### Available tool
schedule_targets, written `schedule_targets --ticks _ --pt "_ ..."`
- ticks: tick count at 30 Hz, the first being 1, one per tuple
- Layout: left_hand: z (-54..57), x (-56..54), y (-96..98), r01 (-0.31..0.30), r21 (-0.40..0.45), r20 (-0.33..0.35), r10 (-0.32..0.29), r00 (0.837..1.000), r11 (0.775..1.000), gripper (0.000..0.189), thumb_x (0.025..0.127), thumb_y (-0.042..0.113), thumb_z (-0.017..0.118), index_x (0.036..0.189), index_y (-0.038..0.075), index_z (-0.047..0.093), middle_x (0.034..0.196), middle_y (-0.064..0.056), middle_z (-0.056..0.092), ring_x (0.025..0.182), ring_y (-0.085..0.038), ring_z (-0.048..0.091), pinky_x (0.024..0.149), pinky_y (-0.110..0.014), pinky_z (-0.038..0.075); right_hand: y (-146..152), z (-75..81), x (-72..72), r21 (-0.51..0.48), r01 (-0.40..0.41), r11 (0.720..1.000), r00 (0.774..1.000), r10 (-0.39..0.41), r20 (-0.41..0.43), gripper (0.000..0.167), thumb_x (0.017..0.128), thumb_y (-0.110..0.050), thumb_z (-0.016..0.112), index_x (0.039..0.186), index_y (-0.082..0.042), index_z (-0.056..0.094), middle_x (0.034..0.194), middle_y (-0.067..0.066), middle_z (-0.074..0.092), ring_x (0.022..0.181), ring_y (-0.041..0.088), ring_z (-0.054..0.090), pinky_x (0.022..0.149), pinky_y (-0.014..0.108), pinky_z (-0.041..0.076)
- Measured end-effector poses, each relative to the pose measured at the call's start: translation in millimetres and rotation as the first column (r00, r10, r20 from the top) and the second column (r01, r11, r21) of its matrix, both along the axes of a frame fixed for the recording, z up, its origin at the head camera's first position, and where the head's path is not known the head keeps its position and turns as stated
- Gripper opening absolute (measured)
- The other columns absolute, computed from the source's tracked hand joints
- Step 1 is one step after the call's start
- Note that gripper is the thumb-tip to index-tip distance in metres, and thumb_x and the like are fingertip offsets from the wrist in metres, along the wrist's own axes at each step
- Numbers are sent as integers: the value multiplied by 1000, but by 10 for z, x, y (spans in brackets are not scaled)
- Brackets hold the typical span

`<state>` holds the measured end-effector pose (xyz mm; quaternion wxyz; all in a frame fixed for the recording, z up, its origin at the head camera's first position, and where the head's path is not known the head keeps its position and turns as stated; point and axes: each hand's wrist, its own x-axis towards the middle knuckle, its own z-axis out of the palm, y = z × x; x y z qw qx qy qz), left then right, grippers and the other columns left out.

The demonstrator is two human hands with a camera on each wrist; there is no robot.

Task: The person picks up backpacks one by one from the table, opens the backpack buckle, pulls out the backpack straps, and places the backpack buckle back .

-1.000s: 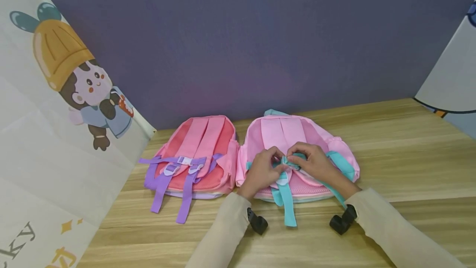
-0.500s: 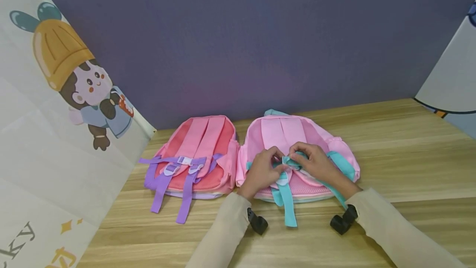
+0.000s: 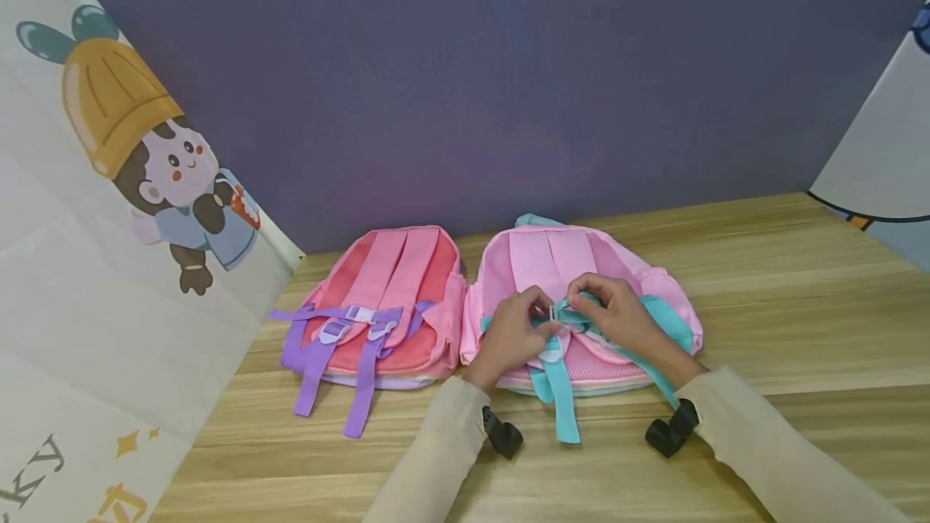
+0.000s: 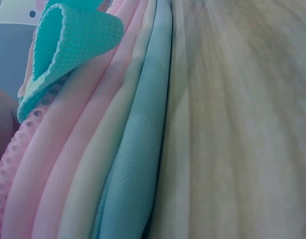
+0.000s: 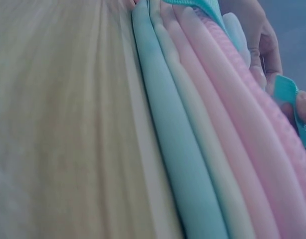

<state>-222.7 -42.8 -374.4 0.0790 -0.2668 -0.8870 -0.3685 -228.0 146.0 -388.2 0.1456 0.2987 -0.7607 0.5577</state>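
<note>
A light pink backpack [image 3: 501, 257] lies with its shoulder straps up. My left hand [image 3: 511, 337] pinches a small buckle [image 3: 554, 313] on the teal webbing strap across it. Just to the right, my right hand [image 3: 621, 321] pinches the teal strap [image 3: 574, 315] between thumb and fingers. In the right wrist view the teal strap [image 5: 286, 89] shows at my right thumb [image 5: 304, 107], with my left hand [image 5: 257, 37] beyond. A loose teal strap end [image 3: 563, 402] hangs over the bag's lower edge. Fingers hide part of the buckle.
To the left lies a coral pink backpack [image 3: 436, 265] with purple straps [image 3: 356, 390], its side touching the pink one. Both bags rest on a wood-grain table [image 3: 785, 329]. Behind stands a dark blue-grey panel [image 3: 508, 87]; a printed white sheet [image 3: 65, 305] is at left.
My right hand has shifted slightly up and to the right with the teal strap, and more strap shows beside the buckle. The left hand stays in place.
</note>
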Motion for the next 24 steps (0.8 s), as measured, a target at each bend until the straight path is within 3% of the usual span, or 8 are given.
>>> schedule_targets --ticks 10,15,20,24 --pt "-15 -12 -2 5 6 2 -5 1000 1000 15 83 17 71 93 12 61 86 0 62 79 -9 54 72 -19 43 12 68 10 -36 66 997 998 -65 19 8 93 -2 56 89 1 62 85 -5 64 77 1 57 71 15 46" --pt "-1 -9 1 2 2 6 -2 1000 1000 14 83 17 71 93 13 61 85 0 62 78 -9 53 71 -19 43 73 154 22 -36 93 995 995 -91 48 6 90 -5 63 94 0 65 85 -13 65 77 5 64 71 16 50" --pt "0 -8 -3 -4 5 12 4 1000 1000 14 83 17 71 92 13 61 83 0 61 76 -9 52 70 -19 42 159 252 12 -69 60 996 994 -53 92 17 88 -3 65 102 6 60 86 -13 66 81 -1 66 72 16 52" --pt "-3 -3 -12 -1 14 9 1 1000 1000 14 83 16 71 91 12 61 82 0 60 76 -10 53 69 -19 42 223 326 16 -14 97 995 988 -95 124 27 88 -11 67 107 6 60 86 -13 67 80 -3 64 71 17 52"
